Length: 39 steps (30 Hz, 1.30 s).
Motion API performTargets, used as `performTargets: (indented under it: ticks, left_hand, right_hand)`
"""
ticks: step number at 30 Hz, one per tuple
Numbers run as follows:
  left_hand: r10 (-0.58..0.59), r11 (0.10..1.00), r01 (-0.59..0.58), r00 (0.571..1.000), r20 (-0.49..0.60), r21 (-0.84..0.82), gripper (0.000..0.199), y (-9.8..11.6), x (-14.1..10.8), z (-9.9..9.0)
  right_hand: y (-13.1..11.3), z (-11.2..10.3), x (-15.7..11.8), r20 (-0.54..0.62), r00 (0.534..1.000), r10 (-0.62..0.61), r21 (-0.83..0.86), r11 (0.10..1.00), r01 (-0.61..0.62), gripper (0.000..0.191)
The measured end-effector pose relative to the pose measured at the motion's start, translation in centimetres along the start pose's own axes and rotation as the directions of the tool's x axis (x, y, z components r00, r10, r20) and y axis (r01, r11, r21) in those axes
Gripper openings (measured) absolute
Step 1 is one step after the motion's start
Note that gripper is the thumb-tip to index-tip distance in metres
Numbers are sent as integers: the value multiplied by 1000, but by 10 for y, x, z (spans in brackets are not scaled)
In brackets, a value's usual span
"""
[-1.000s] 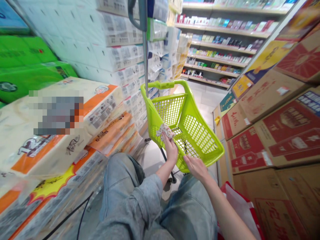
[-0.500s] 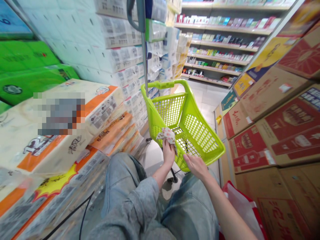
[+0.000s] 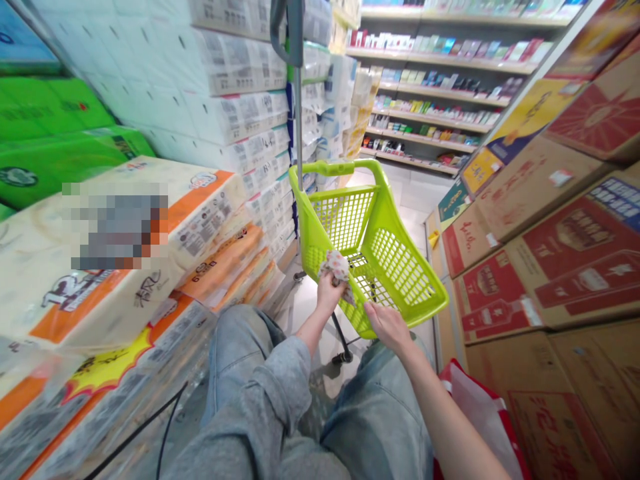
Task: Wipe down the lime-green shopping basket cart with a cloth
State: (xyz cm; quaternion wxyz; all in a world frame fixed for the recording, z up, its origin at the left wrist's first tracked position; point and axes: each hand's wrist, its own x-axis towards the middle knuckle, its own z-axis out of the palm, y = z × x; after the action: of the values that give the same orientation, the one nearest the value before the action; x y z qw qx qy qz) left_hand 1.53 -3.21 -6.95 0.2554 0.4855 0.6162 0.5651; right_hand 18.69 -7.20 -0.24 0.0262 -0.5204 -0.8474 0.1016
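A lime-green plastic shopping basket cart with perforated walls stands in front of my knees, its grey pull handle rising at the far left corner. My left hand is closed round a white cloth with a small pinkish print, pressed against the cart's near left rim. Closed over the near rim is my right hand, its thumb on top and its other fingers partly hidden. Inside the basket only the slatted floor shows.
Packs of tissue paper are stacked on the left, with a yellow price sign below. Red and brown cartons line the right side. A red and white bag lies by my right leg. Shelves of small boxes stand behind.
My left hand and the cloth have shifted slightly along the cart's left rim, the wrist turning. The cart's handle appears a little farther right. My right hand stays on the rim.
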Motion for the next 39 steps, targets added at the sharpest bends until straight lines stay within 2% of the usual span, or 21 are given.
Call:
performTargets:
  ticks: [4, 8, 10, 13, 18, 21, 23, 26, 29, 33, 39]
  left_hand:
    - [-12, 999, 12, 1000, -5, -40, 8, -1, 0, -4]
    - [-78, 990, 73, 996, -39, -118, 12, -4, -6, -10]
    - [-163, 966, 153, 986, -33, -207, 16, -8, -14, -12]
    - [-264, 908, 268, 963, 58, -323, 21, -14, -32, -12]
    - [-276, 886, 282, 959, 72, -368, 29, -12, -58, -1]
    - [-264, 901, 275, 961, 80, -336, 35, -9, -61, 8]
    - [-286, 926, 289, 957, 47, -245, 33, -6, -57, 14]
    - [-377, 921, 372, 926, -26, -117, 30, -3, -46, 17]
    - [-429, 897, 425, 903, -3, -119, 33, 0, -37, 14]
    - [-379, 897, 376, 925, 32, -233, 35, 1, -40, 6]
    - [-312, 923, 285, 948, -69, -258, 26, -5, -70, 12]
  right_hand:
    - [1, 2, -1, -8, 1000, 21, 2, 1000, -21, 49]
    - [3, 5, -3, -7, 1000, 27, -4, 1000, -27, 49]
    - [3, 5, -4, -7, 1000, 31, -8, 999, -31, 50]
    - [1, 4, -4, -8, 1000, 28, -9, 1000, -28, 52]
    - [0, 6, -3, -7, 1000, 18, -9, 1000, -18, 52]
    - [-1, 7, -2, -7, 1000, 16, -10, 1000, -16, 52]
    - [-2, 7, -1, -14, 1000, 14, -11, 1000, -14, 53]
    - [-5, 5, -1, -12, 1000, 21, -17, 1000, -21, 53]
    - [-8, 4, -1, -7, 1000, 29, -23, 999, -29, 52]
    - [-8, 5, -3, -20, 1000, 19, -22, 1000, -20, 51]
    - [-3, 6, -4, -34, 999, 21, -29, 999, -22, 52]
